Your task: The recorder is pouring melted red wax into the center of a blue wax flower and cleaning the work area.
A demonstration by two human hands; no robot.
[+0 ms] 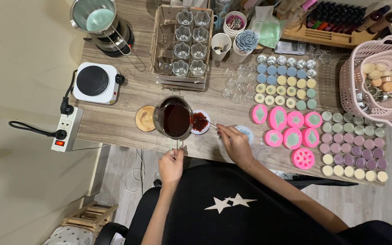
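My left hand (171, 164) grips the wire handle of a small steel pot (173, 119) of dark red liquid, tilted over a round white mould (200, 121) with dark red filling. My right hand (235, 143) holds a thin metal stirrer (210, 123) whose tip reaches into that mould. A round cork coaster (145, 118) lies just left of the pot. A pale blue piece (246, 131) sits partly hidden behind my right hand.
Pink silicone moulds (291, 131) and rows of small wax-filled tins (352, 147) cover the table's right side. A pink basket (379, 81) stands at far right. A cardboard box of glass cups (184, 43), a white hot plate (95, 83), a second pot (97, 18) and a power strip (66, 129) lie left and behind.
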